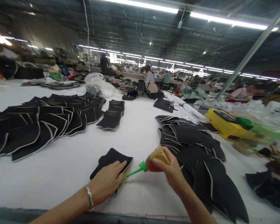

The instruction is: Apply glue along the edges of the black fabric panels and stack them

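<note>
My left hand (pixel 108 180) lies over a black fabric piece (pixel 110 157) on the white table, fingers stretched across its top and thumb at its right edge. Along that edge a pale, yellowish strip (pixel 122 183) shows. My right hand (pixel 170 168) is wrapped around a squeeze bottle (pixel 157 159) of amber liquid, tilted down to the left. Its thin green nozzle (pixel 135 171) has its tip at the pale strip, close to my left thumb. Part of the piece is hidden beneath my left hand.
Overlapping black pieces with pale edges (pixel 53 118) spread across the left; a smaller stack (pixel 110 115) lies nearby. More black pieces (pixel 196 155) lie beside my right arm. A yellow box (pixel 221 124) and clear plastic bags stand right. A plastic bundle (pixel 99 85) lies farther back.
</note>
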`<move>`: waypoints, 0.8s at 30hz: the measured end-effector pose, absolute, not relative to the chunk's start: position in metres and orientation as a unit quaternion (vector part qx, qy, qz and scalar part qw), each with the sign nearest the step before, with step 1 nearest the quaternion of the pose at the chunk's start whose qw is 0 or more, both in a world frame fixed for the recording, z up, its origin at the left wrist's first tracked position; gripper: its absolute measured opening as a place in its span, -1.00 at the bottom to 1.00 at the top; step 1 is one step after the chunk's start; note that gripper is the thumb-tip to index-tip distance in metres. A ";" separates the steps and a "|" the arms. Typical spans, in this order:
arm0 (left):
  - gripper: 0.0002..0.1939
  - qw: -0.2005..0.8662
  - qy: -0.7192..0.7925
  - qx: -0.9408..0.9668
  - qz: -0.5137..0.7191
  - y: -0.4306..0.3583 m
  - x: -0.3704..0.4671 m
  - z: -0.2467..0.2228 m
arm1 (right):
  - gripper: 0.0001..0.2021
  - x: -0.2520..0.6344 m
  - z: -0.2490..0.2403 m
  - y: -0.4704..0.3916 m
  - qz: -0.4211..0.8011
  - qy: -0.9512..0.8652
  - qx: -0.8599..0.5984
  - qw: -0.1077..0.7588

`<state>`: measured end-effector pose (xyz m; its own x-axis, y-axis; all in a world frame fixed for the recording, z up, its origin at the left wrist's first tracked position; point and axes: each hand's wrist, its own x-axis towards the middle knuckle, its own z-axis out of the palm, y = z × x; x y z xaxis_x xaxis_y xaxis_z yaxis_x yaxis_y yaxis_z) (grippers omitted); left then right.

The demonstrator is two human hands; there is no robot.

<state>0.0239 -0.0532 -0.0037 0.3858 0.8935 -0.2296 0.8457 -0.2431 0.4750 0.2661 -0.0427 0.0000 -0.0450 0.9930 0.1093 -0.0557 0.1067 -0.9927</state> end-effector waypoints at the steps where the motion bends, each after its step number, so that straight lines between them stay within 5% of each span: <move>1: -0.42 0.282 0.555 0.781 0.056 -0.053 0.023 -0.004 | -0.60 0.268 0.000 -0.042 0.546 -0.466 -0.433 0.545; 8: -0.52 0.253 0.657 0.687 0.181 -0.049 0.000 -0.009 | -0.53 0.298 -0.001 -0.038 0.731 -0.101 -0.289 0.610; 11: -0.52 0.185 0.731 0.638 0.156 -0.040 -0.014 -0.015 | -0.47 0.311 -0.002 -0.037 0.792 -0.087 -0.186 0.576; 16: -0.78 0.244 0.745 0.610 0.113 -0.022 -0.028 -0.018 | -0.39 0.319 0.004 -0.038 0.781 -0.093 -0.113 0.608; 24: -0.72 0.267 0.722 0.616 0.167 -0.010 -0.011 -0.029 | -0.33 0.343 -0.018 -0.026 0.771 -0.099 -0.110 0.619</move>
